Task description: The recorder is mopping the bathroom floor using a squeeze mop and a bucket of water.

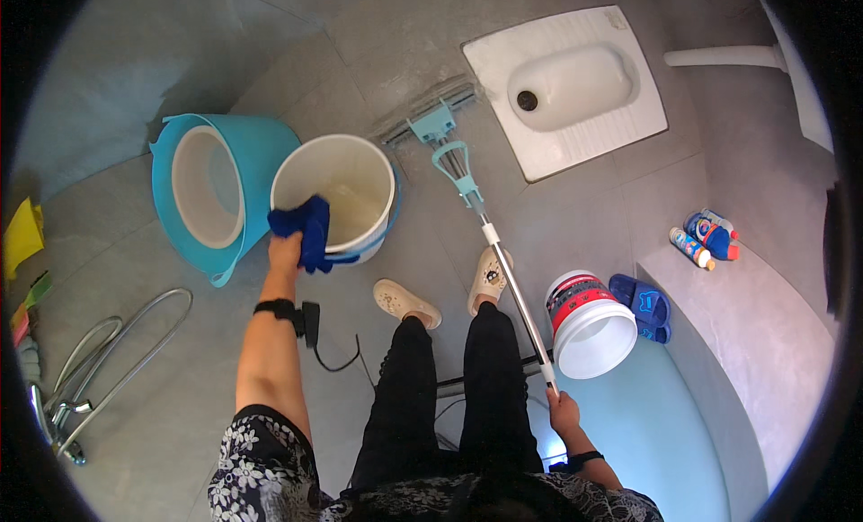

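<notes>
My left hand (286,249) grips a dark blue cloth (311,228), which hangs over the near left rim of a white bucket (334,144) with cloudy liquid inside. My right hand (562,411) is closed around the lower end of the pole of a squeeze mop (516,286). The mop's light blue head bracket (433,123) lies at the far end, its strip resting on the wet floor beside the squat toilet (499,131). Left of the white bucket, touching or nearly touching it, a turquoise tub (266,151) leans with a smaller pale bucket (182,185) inside.
A white bucket with a red band (586,306) lies tilted at right, near blue slippers (640,299). Several cleaner bottles (691,247) lie on a ledge (755,320). A shower hose (135,373) coils at left. My clogs (403,301) stand between bucket and mop pole.
</notes>
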Available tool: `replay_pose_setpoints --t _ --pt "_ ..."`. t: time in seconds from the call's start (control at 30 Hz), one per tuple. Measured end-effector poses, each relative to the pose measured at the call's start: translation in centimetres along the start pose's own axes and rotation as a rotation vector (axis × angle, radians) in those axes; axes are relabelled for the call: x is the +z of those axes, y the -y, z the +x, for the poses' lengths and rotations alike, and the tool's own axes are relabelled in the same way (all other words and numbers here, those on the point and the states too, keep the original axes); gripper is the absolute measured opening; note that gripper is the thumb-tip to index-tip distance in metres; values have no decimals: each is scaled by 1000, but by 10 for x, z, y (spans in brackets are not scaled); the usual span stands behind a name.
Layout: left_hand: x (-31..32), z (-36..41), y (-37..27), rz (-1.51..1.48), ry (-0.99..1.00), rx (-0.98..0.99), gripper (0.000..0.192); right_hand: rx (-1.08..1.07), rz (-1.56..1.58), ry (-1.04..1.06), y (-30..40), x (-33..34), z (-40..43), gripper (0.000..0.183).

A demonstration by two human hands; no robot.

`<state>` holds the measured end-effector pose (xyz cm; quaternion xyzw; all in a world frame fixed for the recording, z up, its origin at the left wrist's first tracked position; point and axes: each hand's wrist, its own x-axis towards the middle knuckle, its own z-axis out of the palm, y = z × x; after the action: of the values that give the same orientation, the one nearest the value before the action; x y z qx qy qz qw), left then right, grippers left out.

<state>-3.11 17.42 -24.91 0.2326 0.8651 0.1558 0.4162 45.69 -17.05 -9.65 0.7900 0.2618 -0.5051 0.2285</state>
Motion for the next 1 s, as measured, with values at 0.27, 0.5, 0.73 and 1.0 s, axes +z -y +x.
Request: replay_pose_setpoints --t 0.27,0.5,0.73,1.0 --pt "16 -7 -60 -161 8 -146 33 -77 38 -44 75 -48 25 61" --pt "74 -30 -153 231 52 -41 39 -41 -59 -55 38 -10 13 60" --pt "32 28 -115 239 -10 355 37 -77 6 -64 41 -16 -10 61" --pt "-6 -5 48 -290 -26 -114 47 -129 43 -89 97 -47 29 59"
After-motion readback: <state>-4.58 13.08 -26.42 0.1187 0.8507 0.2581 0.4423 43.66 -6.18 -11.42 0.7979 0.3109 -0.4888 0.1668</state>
